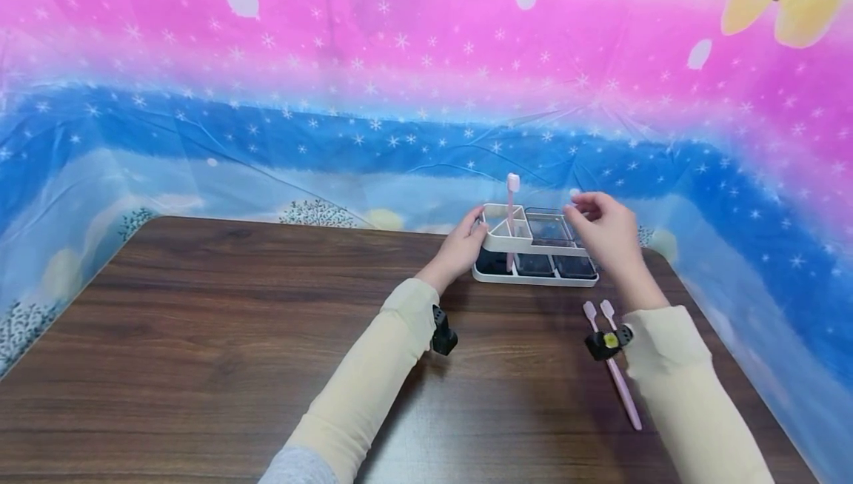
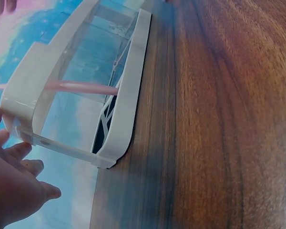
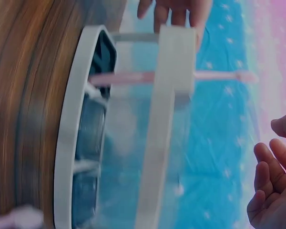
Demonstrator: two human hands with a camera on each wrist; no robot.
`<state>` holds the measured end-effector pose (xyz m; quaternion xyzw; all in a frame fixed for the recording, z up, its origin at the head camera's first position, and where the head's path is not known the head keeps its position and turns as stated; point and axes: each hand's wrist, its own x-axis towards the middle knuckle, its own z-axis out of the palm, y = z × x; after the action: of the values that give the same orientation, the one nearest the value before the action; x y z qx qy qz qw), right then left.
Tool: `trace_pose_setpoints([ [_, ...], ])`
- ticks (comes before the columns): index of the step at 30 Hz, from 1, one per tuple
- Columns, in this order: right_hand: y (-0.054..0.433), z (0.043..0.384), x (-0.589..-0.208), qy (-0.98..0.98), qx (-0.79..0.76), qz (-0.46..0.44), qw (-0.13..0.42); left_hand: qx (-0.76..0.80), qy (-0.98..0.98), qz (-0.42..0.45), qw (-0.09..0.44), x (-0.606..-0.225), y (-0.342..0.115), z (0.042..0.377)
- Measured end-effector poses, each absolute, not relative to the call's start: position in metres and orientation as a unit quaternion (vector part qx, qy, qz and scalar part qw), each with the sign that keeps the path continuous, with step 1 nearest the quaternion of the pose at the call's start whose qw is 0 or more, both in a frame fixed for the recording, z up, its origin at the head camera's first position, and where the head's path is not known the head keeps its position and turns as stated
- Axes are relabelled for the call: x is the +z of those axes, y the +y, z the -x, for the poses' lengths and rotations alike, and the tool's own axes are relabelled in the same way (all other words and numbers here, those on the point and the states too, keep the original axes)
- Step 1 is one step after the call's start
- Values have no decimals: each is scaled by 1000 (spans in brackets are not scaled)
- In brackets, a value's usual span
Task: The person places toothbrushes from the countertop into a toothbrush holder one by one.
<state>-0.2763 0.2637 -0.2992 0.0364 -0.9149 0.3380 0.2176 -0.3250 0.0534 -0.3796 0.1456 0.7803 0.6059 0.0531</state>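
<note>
A white two-tier toothbrush holder [image 1: 556, 249] with clear and dark compartments stands near the table's back edge. One pink toothbrush [image 1: 512, 199] stands upright in its left part, head up, the handle passing down to the lower tier. At the left end of the upper tier, my left hand [image 1: 461, 247] grips the corner with thumb and fingers. My right hand [image 1: 605, 229] is raised over the holder's right end, fingers bent loosely. In the right wrist view, that hand [image 3: 276, 183] has nothing between thumb and fingers and is apart from the holder.
Two pink toothbrushes [image 1: 623, 391] lie side by side on the brown wooden table [image 1: 266, 351], partly behind the right wrist's black camera [image 1: 608, 343]. A pink and blue patterned cloth [image 1: 426, 84] hangs behind the table and round its sides.
</note>
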Motion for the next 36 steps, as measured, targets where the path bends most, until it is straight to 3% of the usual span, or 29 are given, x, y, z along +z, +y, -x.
trace_pose_setpoints([
  [8, 322, 238, -298, -923, 303, -13, 238, 607, 779, -147, 53, -380, 53, 326],
  [17, 370, 208, -323, -943, 275, 31, 183, 610, 777, -144, 53, -380, 54, 326],
  [25, 385, 196, -360, -959, 247, 13, 141, 613, 773, -151, 56, -381, 54, 328],
  [36, 387, 195, -394, -976, 215, 42, -1, 613, 773, -151, 56, -382, 55, 330],
])
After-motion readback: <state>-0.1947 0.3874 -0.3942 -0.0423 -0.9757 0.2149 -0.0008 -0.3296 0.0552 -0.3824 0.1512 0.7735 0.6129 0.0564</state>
